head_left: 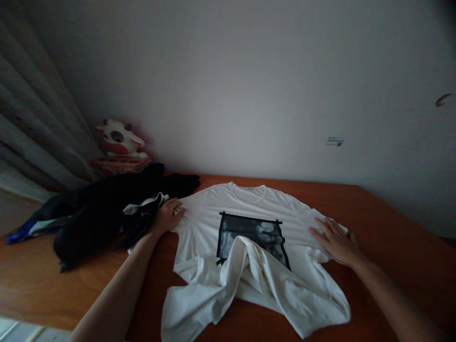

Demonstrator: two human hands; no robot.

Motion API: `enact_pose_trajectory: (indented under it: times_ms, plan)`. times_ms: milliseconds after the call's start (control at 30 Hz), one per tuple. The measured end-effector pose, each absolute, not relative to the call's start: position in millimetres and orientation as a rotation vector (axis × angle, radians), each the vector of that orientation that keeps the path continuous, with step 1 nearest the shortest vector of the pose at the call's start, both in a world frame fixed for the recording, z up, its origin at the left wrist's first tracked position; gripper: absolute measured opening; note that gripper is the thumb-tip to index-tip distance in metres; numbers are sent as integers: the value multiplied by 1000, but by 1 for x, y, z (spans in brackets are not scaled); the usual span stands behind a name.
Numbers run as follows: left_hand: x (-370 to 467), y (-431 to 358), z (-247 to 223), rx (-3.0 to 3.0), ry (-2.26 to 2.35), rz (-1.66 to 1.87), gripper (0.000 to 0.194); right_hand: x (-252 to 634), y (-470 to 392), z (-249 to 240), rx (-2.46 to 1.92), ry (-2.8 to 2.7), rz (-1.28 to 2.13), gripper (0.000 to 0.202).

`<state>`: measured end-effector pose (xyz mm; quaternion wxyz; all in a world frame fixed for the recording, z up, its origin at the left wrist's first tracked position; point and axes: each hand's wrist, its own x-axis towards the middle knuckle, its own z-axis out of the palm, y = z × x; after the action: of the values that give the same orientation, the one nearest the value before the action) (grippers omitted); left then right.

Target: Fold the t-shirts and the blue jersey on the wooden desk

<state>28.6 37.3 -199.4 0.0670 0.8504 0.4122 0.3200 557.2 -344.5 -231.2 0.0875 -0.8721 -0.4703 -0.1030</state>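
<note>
Head view: white T-shirt spread on the table, lower centre, hem bunched over its dark print. Your left hand, grip open, touches one sleeve beside dark clothes; your right hand, open, lies on the other.

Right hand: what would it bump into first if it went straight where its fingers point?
The right hand would probably meet the white shirt first, going over its sleeve toward the collar, but how high the hand sits is hard to tell.
</note>
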Motion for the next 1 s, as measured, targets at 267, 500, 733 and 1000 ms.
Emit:
enact_pose_trajectory:
  times_ms: [267, 500, 733, 1000]
  plan:
    - [16, 46, -198, 2608, 1359, 957, 40, 541, -320, -222, -2659, -1432, -178, 59]
    - [18, 27, -178, 2678, 1373, 1062, 35, 516, -317, -198, -2433, -1282, -571, 48]
    - [39, -13, -167, 2903, 1020, 657, 36, 496, -359, -196, -2213, -1440, -362, 31]
    - [44, -17, -177, 2952, 1086, 561, 49, 486, -371, -191, -2544, -1233, -586, 35]
